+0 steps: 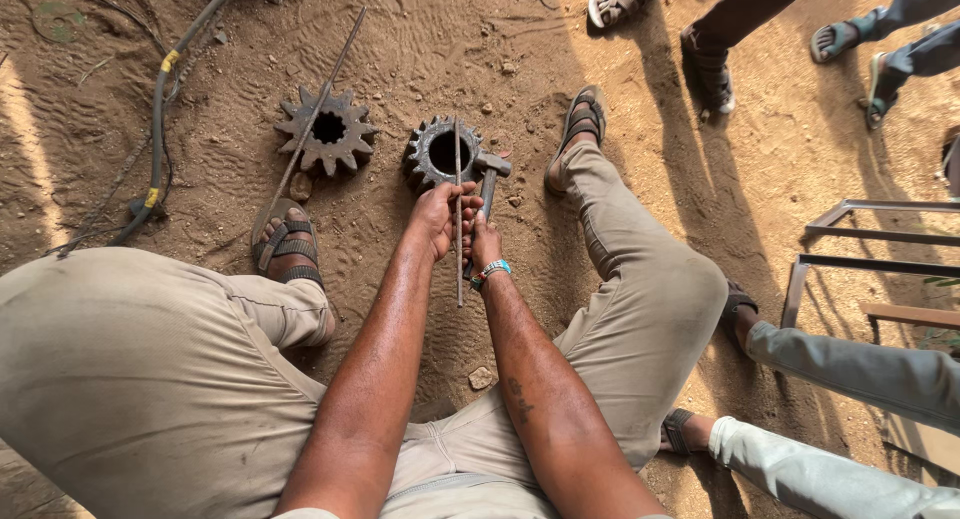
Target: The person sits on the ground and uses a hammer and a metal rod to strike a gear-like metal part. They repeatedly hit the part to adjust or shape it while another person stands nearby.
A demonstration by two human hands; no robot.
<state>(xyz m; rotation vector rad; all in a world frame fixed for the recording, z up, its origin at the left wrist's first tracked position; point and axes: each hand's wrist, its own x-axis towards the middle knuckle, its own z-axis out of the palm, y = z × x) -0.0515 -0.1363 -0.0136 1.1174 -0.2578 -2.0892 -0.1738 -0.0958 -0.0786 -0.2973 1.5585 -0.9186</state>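
The thin metal rod (459,204) stands nearly upright in front of me, its long axis running straight away from my body, its far end over the dark bore of the toothed gear (442,152) that lies flat on the sandy ground (420,49). My left hand (438,217) is wrapped round the rod at about its middle, fingers closed on it. My right hand (484,241) sits just beside it, touching, closed on the handle of a hammer (489,175) whose head lies against the gear's right rim. So both hands are together, each clamped on its own tool, with the gear just beyond them, between my sandalled feet; the left hand is a shade nearer to it. A second gear (328,130) lies to the left, well apart, with a long thin bar (310,119) slanting across it. A hose (160,109) curves along the far left. Other people's legs and sandals stand at the upper right, and a metal frame (850,239) lies at the right edge
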